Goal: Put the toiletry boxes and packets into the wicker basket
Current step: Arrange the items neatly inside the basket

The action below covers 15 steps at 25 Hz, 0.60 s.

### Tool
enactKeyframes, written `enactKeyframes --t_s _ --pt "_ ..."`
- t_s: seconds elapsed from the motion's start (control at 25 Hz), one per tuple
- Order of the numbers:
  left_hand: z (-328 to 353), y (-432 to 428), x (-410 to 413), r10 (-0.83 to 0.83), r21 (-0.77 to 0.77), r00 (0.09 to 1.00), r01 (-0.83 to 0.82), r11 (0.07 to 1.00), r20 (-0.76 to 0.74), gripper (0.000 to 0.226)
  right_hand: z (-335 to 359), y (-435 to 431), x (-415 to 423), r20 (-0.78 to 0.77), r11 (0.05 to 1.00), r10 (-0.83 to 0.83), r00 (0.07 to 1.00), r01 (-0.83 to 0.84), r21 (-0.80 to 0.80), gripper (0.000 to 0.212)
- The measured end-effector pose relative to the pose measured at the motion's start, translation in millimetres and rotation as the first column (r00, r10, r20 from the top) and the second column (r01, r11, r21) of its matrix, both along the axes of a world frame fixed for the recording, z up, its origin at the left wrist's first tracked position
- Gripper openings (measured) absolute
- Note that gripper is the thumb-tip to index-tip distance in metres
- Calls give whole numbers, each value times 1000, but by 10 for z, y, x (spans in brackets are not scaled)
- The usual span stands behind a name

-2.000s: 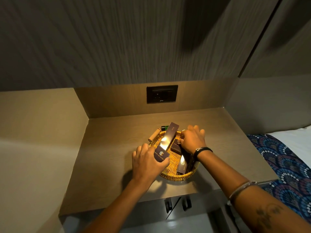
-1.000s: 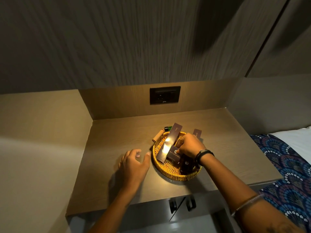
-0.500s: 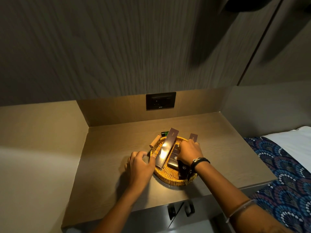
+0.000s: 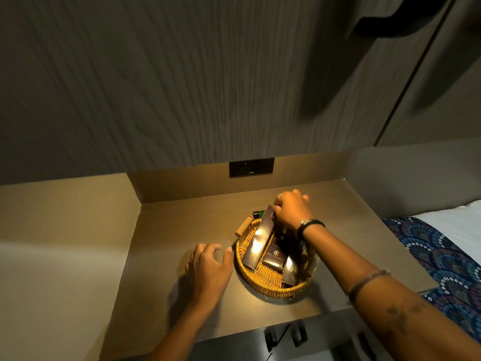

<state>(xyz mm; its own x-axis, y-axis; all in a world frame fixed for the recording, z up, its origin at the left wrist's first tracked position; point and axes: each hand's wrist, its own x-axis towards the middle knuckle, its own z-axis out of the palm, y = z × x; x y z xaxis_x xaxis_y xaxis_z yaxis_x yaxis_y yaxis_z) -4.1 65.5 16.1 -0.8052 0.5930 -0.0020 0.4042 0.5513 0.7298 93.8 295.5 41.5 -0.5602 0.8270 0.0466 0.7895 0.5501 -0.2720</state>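
Wicker basket [image 4: 273, 285] sits near the tabletop's [image 4: 166, 230] front edge, holding a long box [image 4: 260, 237], a small box [image 4: 273, 257] and a packet [image 4: 289, 270]. Right hand [image 4: 294, 211] reaches over its far rim, likely for something behind; its fingers are hidden. Left hand [image 4: 208, 267] rests beside the basket, fingers apart, probably steadying.

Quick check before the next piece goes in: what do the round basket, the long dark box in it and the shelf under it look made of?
Round yellow basket: woven wicker or rattan, visible strands, matte. Long dark brown box: seemingly glossy printed card, with sharp folded edges and a bright glare patch. Beige shelf top: probably matte wood-look laminate with faint grain; solid wood can't be excluded.
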Motion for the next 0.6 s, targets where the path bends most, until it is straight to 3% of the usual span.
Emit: enactKeyframes --t_s 0.12,0.2,0.36,0.48,0.6 --pt "-23 12 -73 -60 -69 996 55 996 -68 33 46 213 -378 156 983 184 970 -178 -48 28" --pt "-9 42 -143 -71 -64 992 65 996 -106 31 37 238 -641 343 949 312 886 -304 -76 29" --pt "-20 56 -325 9 26 990 -6 1000 -139 25 -132 212 -996 597 949 290 748 -303 -83 27" --pt "-56 187 -325 -38 1 994 38 999 -100 29 -245 265 -1067 632 965 245 736 -249 -84 31" --pt "-46 357 -325 -99 -26 988 97 995 -116 31 -146 304 -1043 521 965 258 813 -245 -95 33"
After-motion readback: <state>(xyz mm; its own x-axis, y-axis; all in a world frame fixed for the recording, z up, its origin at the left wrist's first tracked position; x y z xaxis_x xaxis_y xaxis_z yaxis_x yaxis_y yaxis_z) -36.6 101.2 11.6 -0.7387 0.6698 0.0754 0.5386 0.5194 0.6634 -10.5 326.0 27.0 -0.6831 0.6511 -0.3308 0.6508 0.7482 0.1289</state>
